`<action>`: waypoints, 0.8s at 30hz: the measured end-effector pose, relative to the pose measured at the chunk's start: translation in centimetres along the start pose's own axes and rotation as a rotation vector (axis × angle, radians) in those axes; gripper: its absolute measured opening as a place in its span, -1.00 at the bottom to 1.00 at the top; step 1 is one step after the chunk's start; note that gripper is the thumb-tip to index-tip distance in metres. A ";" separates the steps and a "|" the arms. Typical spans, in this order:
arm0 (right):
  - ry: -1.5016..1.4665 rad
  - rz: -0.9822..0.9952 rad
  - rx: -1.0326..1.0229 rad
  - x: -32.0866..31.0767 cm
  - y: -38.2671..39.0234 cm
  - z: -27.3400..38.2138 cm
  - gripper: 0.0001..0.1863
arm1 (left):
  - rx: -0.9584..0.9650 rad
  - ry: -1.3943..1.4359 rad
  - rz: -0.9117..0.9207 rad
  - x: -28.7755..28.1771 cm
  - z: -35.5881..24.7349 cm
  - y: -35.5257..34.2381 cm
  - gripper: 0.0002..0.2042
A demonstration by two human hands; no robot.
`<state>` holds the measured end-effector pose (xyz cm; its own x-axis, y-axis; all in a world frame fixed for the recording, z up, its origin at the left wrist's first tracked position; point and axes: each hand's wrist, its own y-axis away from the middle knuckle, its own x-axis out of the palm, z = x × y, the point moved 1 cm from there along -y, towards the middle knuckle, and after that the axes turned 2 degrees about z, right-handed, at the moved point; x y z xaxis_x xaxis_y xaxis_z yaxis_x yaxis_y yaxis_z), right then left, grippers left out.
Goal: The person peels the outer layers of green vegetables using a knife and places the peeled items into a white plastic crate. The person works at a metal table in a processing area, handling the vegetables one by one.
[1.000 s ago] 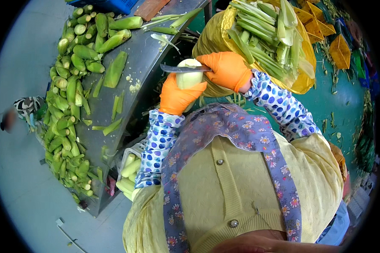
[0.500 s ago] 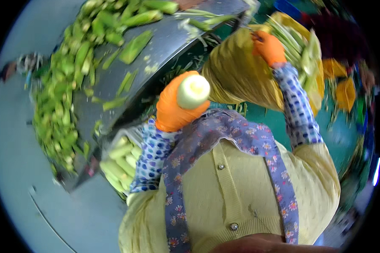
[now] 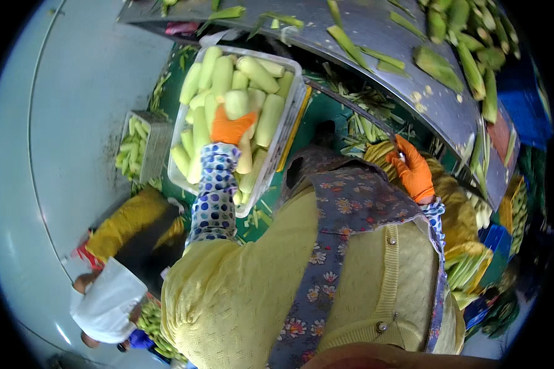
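Observation:
My left hand (image 3: 232,127), in an orange glove, is closed around a pale green peeled corn ear (image 3: 236,103) and holds it over a crate (image 3: 298,92). Many similar corn ears (image 3: 269,120) fill this pale plastic crate. My right hand (image 3: 414,172), gloved in orange too, is off to the right beside a yellow sack (image 3: 450,206). Its fingers are curled in around something small with a pale glint; what it is, I cannot make out.
A metal table (image 3: 375,31) crosses the top, with loose husks and unpeeled corn (image 3: 468,37) at its right. Left of the crate stands a smaller crate (image 3: 157,144) of corn. Another person (image 3: 108,301) in white is at lower left. Husk scraps lie on the green floor.
My view has turned left. My left hand has carried the corn ear from in front of my chest to above the crate. The right hand has left the husks in the yellow sack's mouth.

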<state>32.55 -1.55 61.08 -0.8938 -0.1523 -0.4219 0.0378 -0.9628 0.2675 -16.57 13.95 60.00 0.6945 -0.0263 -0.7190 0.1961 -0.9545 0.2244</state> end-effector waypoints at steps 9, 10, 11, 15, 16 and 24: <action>0.414 0.129 -0.139 0.5 -10.4 5.9 -0.49 | -0.330 -0.562 -0.075 -8.2 13.9 -11.7 -0.01; 0.428 0.139 -0.141 0.7 -10.8 6.6 -0.49 | -0.331 -0.648 -0.105 -7.4 15.7 -13.4 -0.01; 0.437 0.145 -0.150 0.7 -11.2 6.9 -0.50 | -0.423 -0.627 -0.102 -6.8 17.7 -14.7 -0.03; 0.434 0.167 -0.085 1.1 -12.5 7.0 -0.51 | -0.448 -0.600 -0.238 -5.0 25.6 -16.4 -0.10; 0.434 0.190 -0.024 1.2 -12.7 6.6 -0.53 | -0.414 -0.593 -0.266 -5.0 27.0 -15.9 -0.11; 0.534 0.178 0.004 -0.8 -11.3 6.1 -0.55 | -0.397 -0.730 -0.065 -8.8 23.2 -13.9 -0.18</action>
<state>30.11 10.84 63.71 -0.5237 -0.4054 -0.7493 0.1653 -0.9112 0.3774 -41.45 20.58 47.93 0.0764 -0.2913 -0.9536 0.5445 -0.7890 0.2846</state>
